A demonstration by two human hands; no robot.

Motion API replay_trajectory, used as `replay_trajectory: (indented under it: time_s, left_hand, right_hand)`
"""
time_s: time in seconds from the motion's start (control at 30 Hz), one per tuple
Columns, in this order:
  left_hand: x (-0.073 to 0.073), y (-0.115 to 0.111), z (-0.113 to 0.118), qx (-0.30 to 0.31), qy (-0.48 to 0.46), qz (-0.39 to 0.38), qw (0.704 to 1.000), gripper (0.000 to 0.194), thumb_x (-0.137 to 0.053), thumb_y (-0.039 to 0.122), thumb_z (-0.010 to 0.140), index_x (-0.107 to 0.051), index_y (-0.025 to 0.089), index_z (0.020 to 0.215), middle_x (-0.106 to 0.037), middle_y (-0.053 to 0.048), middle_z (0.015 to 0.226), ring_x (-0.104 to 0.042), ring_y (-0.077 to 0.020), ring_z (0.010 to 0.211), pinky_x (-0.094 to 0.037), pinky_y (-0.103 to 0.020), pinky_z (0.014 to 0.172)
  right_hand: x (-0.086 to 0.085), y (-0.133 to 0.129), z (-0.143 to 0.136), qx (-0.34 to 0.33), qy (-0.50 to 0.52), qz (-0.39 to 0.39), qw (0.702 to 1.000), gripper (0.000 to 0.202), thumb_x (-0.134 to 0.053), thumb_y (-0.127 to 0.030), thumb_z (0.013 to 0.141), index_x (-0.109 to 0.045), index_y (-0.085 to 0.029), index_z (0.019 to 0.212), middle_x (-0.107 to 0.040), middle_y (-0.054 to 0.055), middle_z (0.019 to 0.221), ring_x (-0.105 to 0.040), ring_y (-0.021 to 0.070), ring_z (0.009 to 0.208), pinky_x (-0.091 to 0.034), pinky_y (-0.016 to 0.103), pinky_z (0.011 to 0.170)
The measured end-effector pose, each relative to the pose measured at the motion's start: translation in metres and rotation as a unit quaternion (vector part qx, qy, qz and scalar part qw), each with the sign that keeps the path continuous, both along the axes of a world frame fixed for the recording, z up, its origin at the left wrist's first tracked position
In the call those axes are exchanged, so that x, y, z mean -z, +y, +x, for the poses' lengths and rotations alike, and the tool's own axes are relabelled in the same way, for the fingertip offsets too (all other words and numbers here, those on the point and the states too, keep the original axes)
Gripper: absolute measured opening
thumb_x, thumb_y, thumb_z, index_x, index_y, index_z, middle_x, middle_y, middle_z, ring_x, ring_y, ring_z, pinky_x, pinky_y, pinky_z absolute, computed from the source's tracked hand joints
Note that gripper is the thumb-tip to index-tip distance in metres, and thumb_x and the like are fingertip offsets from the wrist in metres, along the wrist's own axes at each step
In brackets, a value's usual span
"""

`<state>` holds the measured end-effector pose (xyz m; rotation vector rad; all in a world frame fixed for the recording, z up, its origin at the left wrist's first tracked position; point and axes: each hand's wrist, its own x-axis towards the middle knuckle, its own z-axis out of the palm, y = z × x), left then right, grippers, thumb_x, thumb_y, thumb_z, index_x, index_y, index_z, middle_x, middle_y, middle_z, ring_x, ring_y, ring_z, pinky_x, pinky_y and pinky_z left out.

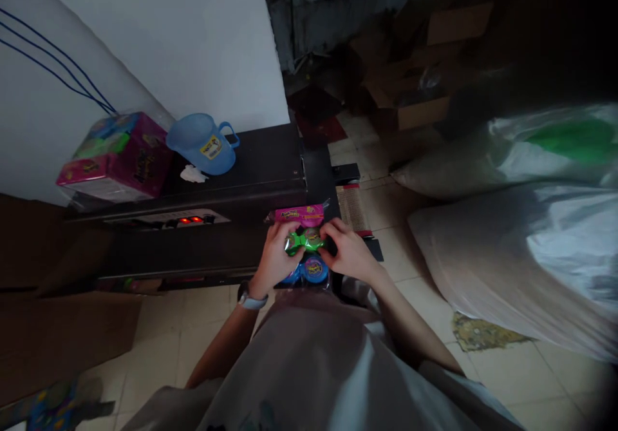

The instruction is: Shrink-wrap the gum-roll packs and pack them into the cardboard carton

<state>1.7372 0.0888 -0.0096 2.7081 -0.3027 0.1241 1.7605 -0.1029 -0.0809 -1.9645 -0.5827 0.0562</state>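
Observation:
A clear plastic pack holds a pink printed piece (300, 214) at its far side, green round containers (313, 239) across the middle and blue round containers (315, 268) nearest my body. It lies at the right end of a long black machine (232, 241). My left hand (279, 257), with a watch on the wrist, has thumb and fingers closed on the pack's left side at the green containers. On the other side, my right hand (348, 250) curls its fingers and thumb round the right end of the green ones.
On the machine's upper ledge stand a wrapped pink box (149, 154), a light blue jug (200, 141) and a crumpled white scrap (193, 174). Large sacks (502, 244) bulge at the right. Open cardboard boxes (422, 114) lie behind; another carton (62, 334) is at the lower left.

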Motion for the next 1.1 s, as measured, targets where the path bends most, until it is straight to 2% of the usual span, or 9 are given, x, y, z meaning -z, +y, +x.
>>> replay_trajectory:
  time_s: [0.1, 0.2, 0.3, 0.4, 0.6, 0.73, 0.93, 1.03, 1.1]
  left_hand:
    - [-0.013, 0.018, -0.006, 0.005, -0.024, -0.070, 0.997, 0.030, -0.062, 0.018, 0.076, -0.062, 0.018, 0.105, -0.056, -0.006, 0.106, -0.054, -0.0175, 0.097, -0.047, -0.029, 0.082]
    - [-0.022, 0.036, -0.012, -0.052, -0.028, -0.086, 0.995, 0.017, -0.056, 0.015, 0.072, -0.064, 0.017, 0.087, -0.056, -0.002, 0.088, -0.053, -0.0139, 0.081, -0.044, -0.025, 0.071]
    - [-0.018, 0.047, -0.015, -0.093, 0.045, -0.108, 0.989, 0.013, -0.053, 0.016, 0.071, -0.061, 0.016, 0.081, -0.057, 0.000, 0.075, -0.053, -0.0116, 0.070, -0.040, -0.023, 0.063]
    - [-0.007, 0.049, -0.017, -0.098, 0.102, -0.155, 0.978, 0.011, -0.051, 0.017, 0.070, -0.057, 0.016, 0.080, -0.055, 0.002, 0.072, -0.053, -0.0101, 0.066, -0.040, -0.020, 0.059]
    - [0.007, 0.048, -0.017, -0.089, 0.088, -0.205, 0.971, 0.017, -0.052, 0.014, 0.069, -0.055, 0.016, 0.085, -0.051, 0.004, 0.073, -0.050, -0.0082, 0.063, -0.037, -0.018, 0.056]
    - [0.006, 0.046, -0.014, -0.050, 0.077, -0.158, 0.983, 0.034, -0.052, 0.011, 0.072, -0.060, 0.018, 0.103, -0.047, 0.004, 0.071, -0.047, -0.0086, 0.061, -0.037, -0.020, 0.056]
    - [0.000, 0.043, -0.009, -0.009, 0.054, -0.045, 0.997, 0.042, -0.052, 0.008, 0.072, -0.065, 0.018, 0.111, -0.047, 0.002, 0.072, -0.045, -0.0095, 0.061, -0.040, -0.022, 0.059]
    - [0.000, 0.042, -0.011, -0.006, 0.048, -0.005, 0.999, 0.042, -0.052, 0.010, 0.075, -0.065, 0.019, 0.113, -0.049, 0.000, 0.082, -0.048, -0.0101, 0.064, -0.044, -0.024, 0.063]
    - [0.001, 0.041, -0.011, 0.004, 0.015, 0.036, 0.999, 0.042, -0.054, 0.012, 0.075, -0.065, 0.019, 0.116, -0.049, -0.004, 0.095, -0.053, -0.0136, 0.076, -0.049, -0.028, 0.073]
  right_hand:
    - [-0.002, -0.001, -0.001, 0.020, -0.036, 0.084, 0.996, 0.015, -0.063, -0.016, 0.079, -0.057, -0.017, 0.093, -0.053, 0.007, 0.099, -0.056, 0.0210, 0.096, -0.047, 0.033, 0.087]
    - [-0.011, 0.003, -0.001, -0.003, -0.070, 0.110, 0.992, 0.005, -0.056, -0.015, 0.086, -0.058, -0.019, 0.089, -0.060, 0.005, 0.095, -0.058, 0.0180, 0.093, -0.048, 0.030, 0.085]
    - [-0.022, 0.018, 0.000, -0.028, -0.104, -0.006, 0.994, 0.006, -0.061, -0.020, 0.085, -0.061, -0.020, 0.092, -0.064, 0.005, 0.102, -0.059, 0.0214, 0.099, -0.050, 0.030, 0.078]
    - [-0.030, 0.035, 0.002, -0.042, -0.117, -0.124, 0.985, 0.021, -0.067, -0.025, 0.081, -0.063, -0.019, 0.101, -0.064, 0.008, 0.105, -0.060, 0.0262, 0.101, -0.049, 0.029, 0.067]
    - [-0.041, 0.049, 0.010, -0.083, -0.092, -0.210, 0.970, 0.045, -0.065, -0.020, 0.081, -0.056, -0.021, 0.125, -0.065, 0.009, 0.114, -0.062, 0.0278, 0.102, -0.052, 0.030, 0.067]
    - [-0.048, 0.053, 0.010, -0.074, -0.072, -0.245, 0.964, 0.044, -0.062, -0.019, 0.079, -0.055, -0.019, 0.123, -0.065, 0.010, 0.114, -0.063, 0.0278, 0.099, -0.053, 0.032, 0.065]
    - [-0.040, 0.061, -0.005, 0.021, -0.042, -0.240, 0.970, 0.025, -0.053, -0.018, 0.083, -0.057, -0.020, 0.107, -0.065, 0.009, 0.110, -0.059, 0.0260, 0.104, -0.051, 0.031, 0.066]
    - [-0.036, 0.060, -0.010, 0.046, -0.038, -0.238, 0.970, 0.025, -0.053, -0.019, 0.083, -0.054, -0.020, 0.108, -0.064, 0.009, 0.108, -0.057, 0.0261, 0.103, -0.050, 0.032, 0.069]
    - [-0.035, 0.060, -0.011, 0.057, -0.036, -0.240, 0.968, 0.029, -0.055, -0.019, 0.081, -0.051, -0.020, 0.110, -0.063, 0.010, 0.108, -0.056, 0.0266, 0.101, -0.049, 0.032, 0.068]
